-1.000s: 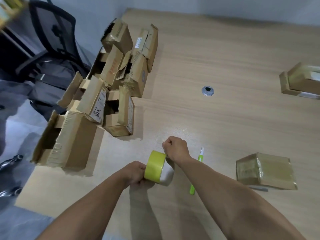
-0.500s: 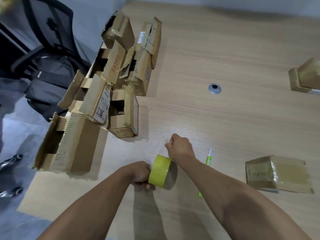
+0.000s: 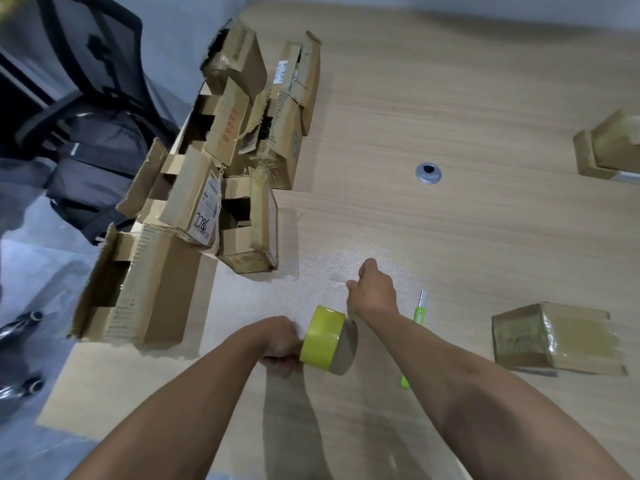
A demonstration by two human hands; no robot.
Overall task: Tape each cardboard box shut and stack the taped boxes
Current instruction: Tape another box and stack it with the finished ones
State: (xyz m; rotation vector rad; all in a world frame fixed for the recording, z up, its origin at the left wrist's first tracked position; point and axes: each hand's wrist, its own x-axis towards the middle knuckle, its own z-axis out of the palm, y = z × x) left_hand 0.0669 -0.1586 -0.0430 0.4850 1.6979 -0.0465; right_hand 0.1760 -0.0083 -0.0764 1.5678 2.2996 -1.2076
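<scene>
My left hand (image 3: 280,344) grips the yellow roll of tape (image 3: 323,336), and my right hand (image 3: 374,289) pinches its loose end. One taped brown cardboard box (image 3: 554,336) lies near right (two more (image 3: 609,150) seem stacked far right). The pile of open cardboard boxes (image 3: 221,188) at left is not yet taped.

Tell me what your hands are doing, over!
Left hand grips tape roll. Right hand pinches tape end. Open boxes piled left, untaped. Green cutter beside right forearm.

A yellow tape roll (image 3: 323,337) stands on edge in the left hand (image 3: 282,344), with a clear strip (image 3: 337,281) stretched to the right hand (image 3: 375,292). Open, battered boxes (image 3: 221,168) are heaped along the bench's (image 3: 450,98) left edge. One taped box (image 3: 554,336) sits at the right, and stacked taped boxes (image 3: 609,150) lie farther off.
</scene>
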